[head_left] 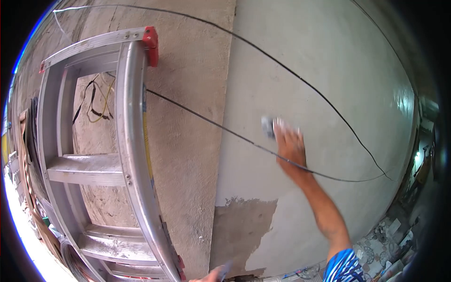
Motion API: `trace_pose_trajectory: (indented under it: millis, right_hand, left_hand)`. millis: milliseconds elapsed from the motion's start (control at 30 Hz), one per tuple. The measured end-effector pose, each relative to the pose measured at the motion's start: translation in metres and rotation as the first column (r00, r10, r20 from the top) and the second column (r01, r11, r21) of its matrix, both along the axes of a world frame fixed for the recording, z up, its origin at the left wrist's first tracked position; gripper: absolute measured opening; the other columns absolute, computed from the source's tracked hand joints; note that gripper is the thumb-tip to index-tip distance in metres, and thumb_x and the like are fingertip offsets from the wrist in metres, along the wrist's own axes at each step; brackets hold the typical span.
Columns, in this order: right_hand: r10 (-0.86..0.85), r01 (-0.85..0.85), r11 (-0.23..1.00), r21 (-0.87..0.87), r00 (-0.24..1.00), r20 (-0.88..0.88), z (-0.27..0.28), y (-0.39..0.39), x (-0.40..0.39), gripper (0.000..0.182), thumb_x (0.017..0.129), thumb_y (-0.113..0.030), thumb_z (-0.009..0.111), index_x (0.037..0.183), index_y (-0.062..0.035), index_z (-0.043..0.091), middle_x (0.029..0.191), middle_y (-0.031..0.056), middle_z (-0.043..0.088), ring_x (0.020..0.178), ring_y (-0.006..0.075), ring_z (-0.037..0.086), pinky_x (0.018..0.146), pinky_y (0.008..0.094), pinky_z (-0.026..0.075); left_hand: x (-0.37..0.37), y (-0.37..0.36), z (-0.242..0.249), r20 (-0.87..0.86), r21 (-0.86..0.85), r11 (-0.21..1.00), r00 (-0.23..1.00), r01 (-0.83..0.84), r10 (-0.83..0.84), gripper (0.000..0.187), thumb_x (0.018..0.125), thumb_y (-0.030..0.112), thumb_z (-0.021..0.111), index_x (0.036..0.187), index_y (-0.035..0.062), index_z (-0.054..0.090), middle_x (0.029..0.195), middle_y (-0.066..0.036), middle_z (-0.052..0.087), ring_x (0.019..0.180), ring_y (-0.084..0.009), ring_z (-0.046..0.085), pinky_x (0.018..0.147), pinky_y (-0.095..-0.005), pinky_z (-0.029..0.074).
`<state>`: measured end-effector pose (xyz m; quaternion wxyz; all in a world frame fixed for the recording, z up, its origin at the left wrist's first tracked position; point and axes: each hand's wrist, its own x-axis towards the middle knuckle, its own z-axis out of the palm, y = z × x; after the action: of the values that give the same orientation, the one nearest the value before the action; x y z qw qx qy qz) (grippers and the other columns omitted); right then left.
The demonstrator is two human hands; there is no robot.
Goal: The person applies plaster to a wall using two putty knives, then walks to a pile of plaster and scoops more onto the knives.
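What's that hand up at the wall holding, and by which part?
The right hand holds a small grey and white tool; motion blur hides which part it grips.

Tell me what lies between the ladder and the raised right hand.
Head view: rough brown wall, then smooth grey coating, with a dark cable crossing from the ladder toward the right hand.

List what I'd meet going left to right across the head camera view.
Metal ladder, left hand, blurred tool, right hand, blue patterned sleeve.
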<state>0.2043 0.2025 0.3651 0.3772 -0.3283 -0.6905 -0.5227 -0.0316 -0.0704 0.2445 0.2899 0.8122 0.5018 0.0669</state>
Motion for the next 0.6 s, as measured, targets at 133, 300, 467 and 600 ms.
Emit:
trace_pose_trajectory:
  millis: [133, 300, 467, 600]
  right_hand:
    - [0.097, -0.098, 0.871, -0.482, 0.995, -0.026, -0.149, -0.044, 0.027, 0.057, 0.072, 0.004, 0.058, 0.129, 0.0022, 0.051, 0.120, 0.0186, 0.057, 0.110, 0.0348, 0.053, 0.093, 0.0484, 0.040]
    - [-0.014, -0.138, 0.578, -0.804, 0.984, -0.179, -0.271, -0.134, 0.064, 0.050, 0.073, 0.004, 0.057, 0.123, 0.0048, 0.054, 0.109, 0.0247, 0.064, 0.102, 0.0415, 0.060, 0.090, 0.0494, 0.047]
    - [-0.170, -0.174, 0.468, -0.866, 0.944, -0.282, -0.346, -0.218, 0.116, 0.040, 0.084, -0.006, 0.056, 0.123, 0.0011, 0.058, 0.109, 0.0240, 0.064, 0.093, 0.0396, 0.063, 0.082, 0.0474, 0.051]
    - [-0.391, -0.167, 0.299, -0.940, 0.877, -0.280, -0.369, -0.255, 0.138, 0.043, 0.082, -0.008, 0.057, 0.124, -0.0009, 0.057, 0.112, 0.0253, 0.062, 0.097, 0.0421, 0.061, 0.084, 0.0492, 0.051]
  left_hand:
    - [-0.011, -0.022, 0.008, -0.004, -0.012, 0.999, 0.999, 0.034, -0.034, 0.047, 0.101, 0.029, 0.047, 0.130, -0.0073, 0.050, 0.136, -0.022, 0.052, 0.125, -0.0269, 0.051, 0.106, -0.0371, 0.038]
    - [-0.027, -0.030, 0.003, 0.007, 0.000, 0.999, 0.999, 0.038, -0.038, 0.046, 0.101, 0.028, 0.047, 0.130, -0.0072, 0.050, 0.135, -0.022, 0.053, 0.124, -0.0266, 0.051, 0.106, -0.0371, 0.038]
    - [-0.038, -0.023, -0.030, 0.087, 0.027, 0.998, 0.995, -0.053, 0.051, 0.046, 0.100, 0.028, 0.048, 0.130, -0.0070, 0.050, 0.134, -0.021, 0.053, 0.122, -0.0261, 0.051, 0.104, -0.0369, 0.039]
    - [-0.030, -0.018, -0.044, 0.130, 0.048, 0.993, 0.986, -0.108, 0.101, 0.045, 0.100, 0.027, 0.048, 0.130, -0.0068, 0.050, 0.133, -0.021, 0.054, 0.121, -0.0257, 0.052, 0.103, -0.0368, 0.039]
